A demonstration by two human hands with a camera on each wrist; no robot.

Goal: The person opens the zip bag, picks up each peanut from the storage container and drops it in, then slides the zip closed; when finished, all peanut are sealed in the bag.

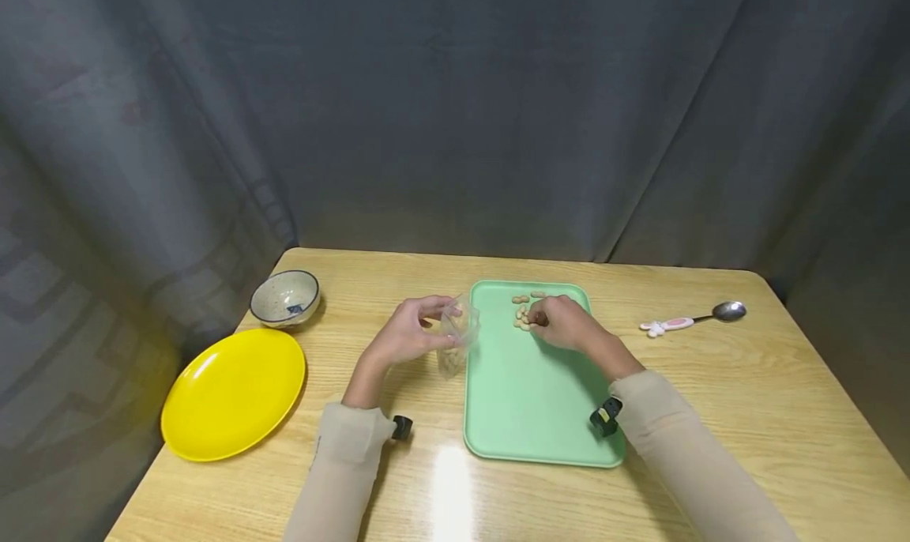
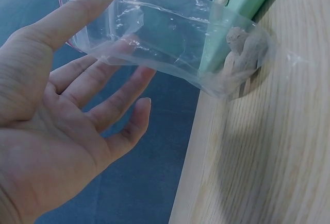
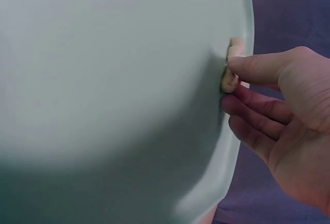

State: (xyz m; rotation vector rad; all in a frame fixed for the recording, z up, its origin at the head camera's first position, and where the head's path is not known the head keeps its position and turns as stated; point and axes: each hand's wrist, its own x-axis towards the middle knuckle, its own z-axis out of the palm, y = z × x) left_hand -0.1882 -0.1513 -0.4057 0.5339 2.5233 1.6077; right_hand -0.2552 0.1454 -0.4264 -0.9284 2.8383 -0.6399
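Observation:
My left hand (image 1: 408, 335) holds a clear zip bag (image 2: 170, 26) by its mouth, thumb on one side and fingers on the other. Several peanuts (image 2: 245, 54) in their shells lie at the bottom of the bag, which hangs beside the left edge of the green tray (image 1: 526, 415). Over the upper part of the tray, my right hand (image 1: 569, 325) pinches a peanut (image 3: 230, 83) between thumb and fingers. Several more peanuts (image 1: 521, 318) lie on the tray by its fingertips, partly hidden by them.
On the left of the wooden table (image 1: 405, 479) lies a yellow plate (image 1: 235, 392), with a patterned bowl (image 1: 284, 299) behind it. To the right of the tray is a spoon (image 1: 728, 312) with a pink and white handle. A grey curtain (image 1: 455, 131) hangs behind the table.

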